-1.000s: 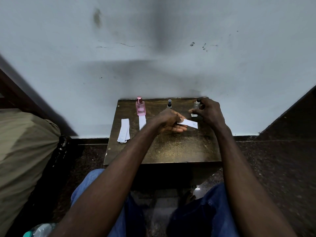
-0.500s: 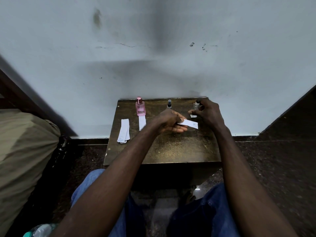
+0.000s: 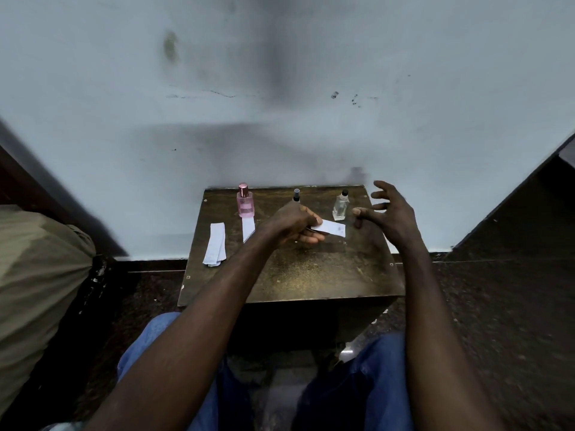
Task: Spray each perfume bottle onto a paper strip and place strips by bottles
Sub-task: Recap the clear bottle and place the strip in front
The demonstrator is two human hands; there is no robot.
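Now, with your left hand point(image 3: 295, 227) pinching the strip point(image 3: 332, 228) and your right hand point(image 3: 392, 213) spread empty, lay it flat just before the clear bottle point(image 3: 340, 207).

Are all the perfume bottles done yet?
Not yet. Done: the pink bottle has a strip lying by it. In hand: the left hand pinches a spotted strip near the clear bottle; the right hand is open. Left: set it down, then probably the middle bottle, using the spare strips.

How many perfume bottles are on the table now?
3, along the far edge: pink bottle left, dark-capped bottle middle, partly behind the left hand, clear bottle right.
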